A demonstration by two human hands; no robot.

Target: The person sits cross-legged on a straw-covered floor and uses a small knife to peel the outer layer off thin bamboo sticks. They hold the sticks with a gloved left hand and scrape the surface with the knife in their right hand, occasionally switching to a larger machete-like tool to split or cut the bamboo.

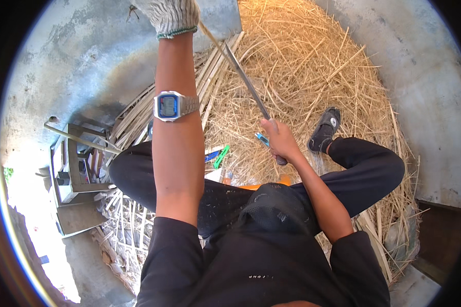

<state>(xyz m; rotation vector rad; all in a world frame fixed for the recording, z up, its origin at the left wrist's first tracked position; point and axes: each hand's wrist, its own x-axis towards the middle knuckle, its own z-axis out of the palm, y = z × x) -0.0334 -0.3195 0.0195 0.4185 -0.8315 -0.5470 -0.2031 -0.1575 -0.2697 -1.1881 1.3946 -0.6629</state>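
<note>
My left hand (pixel 173 16), in a knitted white work glove with a green cuff edge, reaches far forward to the top edge, where its fingers are partly cut off. A thin bamboo strip (pixel 210 37) comes out beside the glove and slants down to the right; the hand appears closed on it. In my bare right hand (pixel 281 139) is the handle of a long knife, the fingers wrapped round it. The knife's narrow grey blade (pixel 251 89) points up and left, its upper part against or very close to the strip. A silver watch (pixel 169 106) sits on my left forearm.
Shavings (pixel 302 61) cover the floor ahead. Long split strips (pixel 215 69) lie bundled left of them. Between my legs are a green plastic tool (pixel 222 156), a blue item (pixel 211 155) and a light-blue one (pixel 262 139). A wooden frame (pixel 74 171) stands left, concrete walls (pixel 399 66) around.
</note>
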